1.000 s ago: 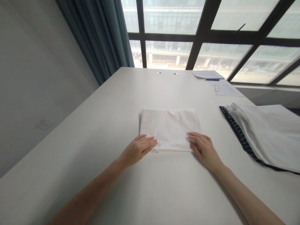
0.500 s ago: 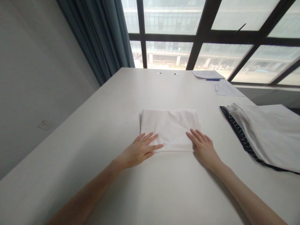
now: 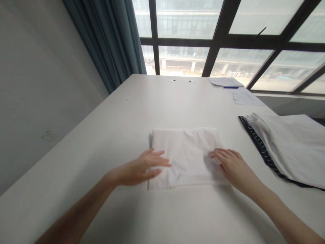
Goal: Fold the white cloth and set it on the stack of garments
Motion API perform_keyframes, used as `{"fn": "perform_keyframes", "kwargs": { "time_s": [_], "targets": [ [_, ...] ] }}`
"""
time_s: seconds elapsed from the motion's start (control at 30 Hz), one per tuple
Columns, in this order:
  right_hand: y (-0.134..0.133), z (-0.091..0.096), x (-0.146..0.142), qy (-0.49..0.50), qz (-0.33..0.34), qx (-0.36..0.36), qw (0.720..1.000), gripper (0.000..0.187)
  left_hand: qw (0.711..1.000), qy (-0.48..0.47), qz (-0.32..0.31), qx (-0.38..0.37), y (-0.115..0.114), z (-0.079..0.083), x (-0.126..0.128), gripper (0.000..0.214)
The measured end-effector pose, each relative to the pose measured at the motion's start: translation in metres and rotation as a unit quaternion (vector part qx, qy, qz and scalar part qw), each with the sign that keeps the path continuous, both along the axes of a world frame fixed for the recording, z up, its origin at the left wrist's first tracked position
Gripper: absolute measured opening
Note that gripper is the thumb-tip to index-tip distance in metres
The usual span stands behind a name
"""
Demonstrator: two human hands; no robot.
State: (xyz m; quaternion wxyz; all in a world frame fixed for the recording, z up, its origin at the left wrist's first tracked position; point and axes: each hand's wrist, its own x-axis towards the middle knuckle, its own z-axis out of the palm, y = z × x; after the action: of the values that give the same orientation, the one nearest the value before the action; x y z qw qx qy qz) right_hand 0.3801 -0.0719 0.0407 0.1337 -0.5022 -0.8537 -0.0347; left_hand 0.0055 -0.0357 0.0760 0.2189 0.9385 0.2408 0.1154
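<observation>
A folded white cloth (image 3: 188, 156) lies flat on the white table, lightly wrinkled, in the lower middle of the head view. My left hand (image 3: 142, 166) hovers over its left edge with the fingers spread, slightly blurred. Above the cloth's right edge is my right hand (image 3: 232, 164), raised a little with its fingers loosely bent and a shadow beneath them. Neither hand holds the cloth; whether any fingertip touches it I cannot tell.
A stack of white cloth (image 3: 297, 145) sits on a black patterned cloth (image 3: 264, 150) at the right. Papers (image 3: 224, 81) and a blue pen (image 3: 231, 87) lie at the table's (image 3: 152, 101) far right corner. Beyond are a blue curtain (image 3: 114, 37) and a window.
The cloth has come nearer to me and covers more of the table. Both hands have lifted off it and moved apart, the left one leftward, the right one rightward.
</observation>
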Motion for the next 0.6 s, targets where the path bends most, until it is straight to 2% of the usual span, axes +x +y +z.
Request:
{"fn": "perform_keyframes", "kwargs": {
  "time_s": [0.07, 0.13, 0.17, 0.27, 0.33, 0.4, 0.47, 0.6],
  "targets": [
    [0.011, 0.010, -0.017, 0.035, 0.032, -0.018, 0.999, 0.041, 0.993, -0.066, 0.094, -0.001, 0.032, 0.000, -0.006, 0.036],
    [0.021, 0.017, -0.041, 0.070, 0.097, -0.055, 0.991, 0.044, 0.969, -0.115, 0.215, 0.032, 0.063, -0.005, -0.011, 0.035],
    [0.026, 0.018, -0.054, 0.083, 0.136, -0.077, 0.984, 0.046, 0.958, -0.129, 0.253, 0.042, 0.077, -0.009, -0.011, 0.037],
    [0.037, 0.017, -0.091, 0.103, 0.227, -0.125, 0.960, 0.045, 0.961, -0.124, 0.242, -0.041, 0.102, -0.022, -0.008, 0.049],
    [0.042, 0.011, -0.111, 0.103, 0.256, -0.140, 0.951, 0.044, 0.959, -0.131, 0.214, -0.129, 0.108, -0.031, -0.002, 0.054],
    [0.044, 0.004, -0.125, 0.097, 0.273, -0.146, 0.946, 0.046, 0.947, -0.159, 0.213, -0.182, 0.109, -0.038, 0.003, 0.053],
    [0.043, -0.003, -0.133, 0.084, 0.284, -0.148, 0.944, 0.050, 0.938, -0.187, 0.230, -0.177, 0.110, -0.043, 0.007, 0.048],
    [0.039, -0.012, -0.138, 0.052, 0.285, -0.156, 0.944, 0.052, 0.939, -0.185, 0.280, -0.072, 0.120, -0.056, 0.008, 0.036]
  ]
}}
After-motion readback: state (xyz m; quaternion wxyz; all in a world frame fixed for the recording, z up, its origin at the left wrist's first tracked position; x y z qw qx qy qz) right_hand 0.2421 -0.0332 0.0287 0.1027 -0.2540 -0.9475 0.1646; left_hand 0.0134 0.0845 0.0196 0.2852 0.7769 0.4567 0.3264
